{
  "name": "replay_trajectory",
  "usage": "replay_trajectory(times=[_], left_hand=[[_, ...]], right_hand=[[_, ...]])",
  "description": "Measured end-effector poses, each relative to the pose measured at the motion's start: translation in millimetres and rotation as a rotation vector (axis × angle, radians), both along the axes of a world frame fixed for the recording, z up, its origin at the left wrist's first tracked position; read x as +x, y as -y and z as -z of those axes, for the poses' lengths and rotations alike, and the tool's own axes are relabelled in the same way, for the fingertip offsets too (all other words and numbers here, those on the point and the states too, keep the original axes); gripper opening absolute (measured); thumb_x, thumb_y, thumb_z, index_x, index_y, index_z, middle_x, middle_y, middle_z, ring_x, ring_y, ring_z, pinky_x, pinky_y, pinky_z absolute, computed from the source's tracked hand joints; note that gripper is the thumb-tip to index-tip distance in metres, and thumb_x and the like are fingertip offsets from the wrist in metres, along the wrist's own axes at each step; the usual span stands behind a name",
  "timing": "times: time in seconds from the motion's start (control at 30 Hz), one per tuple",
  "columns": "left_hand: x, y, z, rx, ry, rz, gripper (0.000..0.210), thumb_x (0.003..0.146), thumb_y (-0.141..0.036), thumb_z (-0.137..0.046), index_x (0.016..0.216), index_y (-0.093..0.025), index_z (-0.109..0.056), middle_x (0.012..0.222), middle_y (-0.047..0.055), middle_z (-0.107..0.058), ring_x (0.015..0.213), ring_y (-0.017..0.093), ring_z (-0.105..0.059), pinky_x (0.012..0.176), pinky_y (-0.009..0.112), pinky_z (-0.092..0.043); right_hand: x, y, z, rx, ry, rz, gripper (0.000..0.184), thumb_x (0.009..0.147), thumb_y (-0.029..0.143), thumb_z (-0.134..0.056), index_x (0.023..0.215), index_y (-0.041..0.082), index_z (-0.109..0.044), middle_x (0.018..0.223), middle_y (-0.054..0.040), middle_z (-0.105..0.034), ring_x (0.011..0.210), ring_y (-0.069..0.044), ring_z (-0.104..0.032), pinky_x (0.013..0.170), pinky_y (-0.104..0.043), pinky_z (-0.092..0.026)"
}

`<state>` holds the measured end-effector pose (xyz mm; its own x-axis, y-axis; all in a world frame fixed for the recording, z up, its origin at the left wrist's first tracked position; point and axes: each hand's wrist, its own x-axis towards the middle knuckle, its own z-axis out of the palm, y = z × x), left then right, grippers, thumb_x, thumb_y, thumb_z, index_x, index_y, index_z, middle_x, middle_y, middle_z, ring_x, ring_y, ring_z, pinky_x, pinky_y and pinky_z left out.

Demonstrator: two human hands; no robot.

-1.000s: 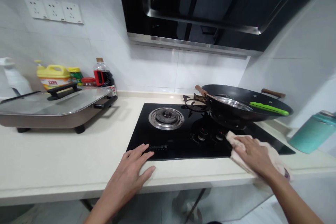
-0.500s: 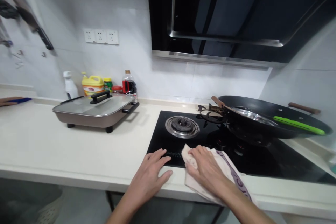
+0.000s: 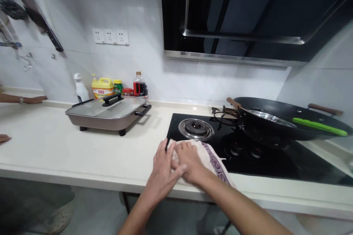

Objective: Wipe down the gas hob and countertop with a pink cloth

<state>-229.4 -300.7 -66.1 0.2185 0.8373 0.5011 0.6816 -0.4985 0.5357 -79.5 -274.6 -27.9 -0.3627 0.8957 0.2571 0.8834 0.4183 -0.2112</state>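
Note:
My right hand (image 3: 190, 163) presses a pale cloth with purple lettering (image 3: 213, 158) onto the front left corner of the black glass cooktop (image 3: 198, 145), its fingers bent over the bunched part. Close against it, my left hand (image 3: 162, 174) lies with fingers stretched forward at the cooktop's left edge, its thumb reaching toward the right hand. Part of the cloth hangs toward the counter's front edge. Just behind the hands is the left burner (image 3: 196, 128), bare of any pot.
A large black wok (image 3: 267, 132) with a green-handled utensil (image 3: 320, 126) covers the right burner. Left stands a lidded electric pan (image 3: 99, 120), with bottles (image 3: 102, 87) behind it. A range hood (image 3: 237, 11) hangs above. Another person's hands (image 3: 35, 99) show at far left.
My right hand has slid the cloth left along the cooktop's front, up to my left hand. The other person's hands have come further into view at left.

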Motion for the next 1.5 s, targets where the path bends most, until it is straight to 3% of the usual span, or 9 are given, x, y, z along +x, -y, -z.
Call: replay_trajectory(times=[0.1, 0.23, 0.37, 0.63, 0.77, 0.87, 1.0, 1.33, 1.5], left_hand=[[-3.1, -4.2, 1.8, 0.014, -0.006, 0.019, 0.058, 0.104, -0.054, -0.041, 0.157, -0.029, -0.041, 0.170, 0.011, -0.027, 0.157, 0.033, -0.022, 0.125, 0.062, -0.021], [-5.3, -5.9, -2.9, -0.015, -0.085, 0.104, 0.051, 0.106, -0.049, -0.037, 0.151, -0.031, -0.049, 0.162, 0.007, -0.045, 0.152, 0.029, -0.035, 0.125, 0.060, -0.022], [-3.5, -4.4, -6.8, -0.027, -0.119, 0.099, 0.061, 0.103, -0.050, -0.044, 0.160, -0.027, -0.035, 0.162, 0.010, -0.044, 0.150, 0.030, -0.039, 0.124, 0.060, -0.025], [0.1, 2.7, -9.6, -0.111, -0.206, 0.024, 0.062, 0.095, -0.055, -0.059, 0.151, -0.030, -0.051, 0.168, 0.012, -0.032, 0.155, 0.038, -0.025, 0.121, 0.064, -0.029], [1.9, 8.1, -15.0, -0.187, -0.205, 0.040, 0.064, 0.095, -0.059, -0.058, 0.152, -0.032, -0.049, 0.169, 0.009, -0.031, 0.155, 0.039, -0.023, 0.120, 0.064, -0.032], [3.7, 11.0, -18.4, -0.215, -0.188, 0.052, 0.073, 0.092, -0.065, -0.059, 0.156, -0.032, -0.044, 0.170, 0.009, -0.027, 0.155, 0.040, -0.022, 0.118, 0.064, -0.036], [4.6, 10.9, -18.0, -0.190, -0.184, 0.070, 0.082, 0.087, -0.068, -0.065, 0.157, -0.032, -0.042, 0.171, 0.009, -0.024, 0.156, 0.040, -0.021, 0.119, 0.063, -0.035], [-1.2, -1.1, -2.4, 0.130, -0.075, 0.080, 0.058, 0.094, -0.050, -0.062, 0.146, -0.026, -0.053, 0.161, 0.012, -0.044, 0.148, 0.032, -0.040, 0.121, 0.055, -0.036], [-7.5, -1.4, -8.1, 0.146, -0.075, 0.029, 0.038, 0.098, -0.043, -0.053, 0.129, -0.027, -0.065, 0.133, 0.009, -0.071, 0.125, 0.029, -0.063, 0.118, 0.059, -0.035]], right_hand=[[-6.8, 22.4, -4.6, -0.054, 0.017, -0.227, 0.055, 0.098, 0.031, -0.047, 0.151, 0.017, -0.041, 0.142, -0.0184, -0.049, 0.123, -0.032, -0.045, 0.106, -0.051, -0.036], [23.2, 24.1, -10.1, -0.220, -0.107, -0.437, 0.085, 0.090, 0.048, -0.067, 0.162, 0.025, -0.026, 0.159, -0.0133, -0.038, 0.142, -0.031, -0.035, 0.120, -0.051, -0.026], [62.7, 25.0, -4.0, -0.234, -0.087, -0.287, 0.082, 0.093, 0.064, -0.064, 0.161, 0.034, -0.030, 0.167, -0.0078, -0.030, 0.154, -0.032, -0.019, 0.125, -0.062, 0.002], [166.7, 55.9, 12.6, -0.045, -0.116, -0.025, 0.040, 0.098, 0.048, -0.063, 0.134, 0.031, -0.063, 0.137, -0.0075, -0.060, 0.127, -0.028, -0.052, 0.109, -0.045, -0.042], [225.2, 61.7, 27.3, -0.037, -0.094, 0.086, 0.039, 0.097, 0.054, -0.060, 0.129, 0.034, -0.067, 0.135, -0.0066, -0.061, 0.122, -0.029, -0.054, 0.103, -0.046, -0.045], [239.4, 61.1, 36.2, 0.050, -0.036, 0.145, 0.038, 0.094, 0.055, -0.063, 0.126, 0.035, -0.069, 0.133, -0.0069, -0.062, 0.121, -0.031, -0.054, 0.102, -0.049, -0.042], [205.6, 55.5, 33.6, 0.118, 0.007, 0.121, 0.034, 0.094, 0.049, -0.066, 0.125, 0.034, -0.068, 0.123, -0.0075, -0.062, 0.108, -0.029, -0.056, 0.095, -0.046, -0.043], [23.8, 24.8, 9.6, 0.086, 0.023, -0.024, 0.043, 0.103, 0.050, -0.053, 0.139, 0.026, -0.057, 0.123, -0.0118, -0.059, 0.115, -0.033, -0.050, 0.104, -0.056, -0.038], [24.2, 36.4, 6.1, -0.024, -0.158, -0.175, 0.054, 0.099, 0.047, -0.059, 0.148, 0.026, -0.049, 0.143, -0.0120, -0.050, 0.132, -0.032, -0.043, 0.115, -0.051, -0.033]])
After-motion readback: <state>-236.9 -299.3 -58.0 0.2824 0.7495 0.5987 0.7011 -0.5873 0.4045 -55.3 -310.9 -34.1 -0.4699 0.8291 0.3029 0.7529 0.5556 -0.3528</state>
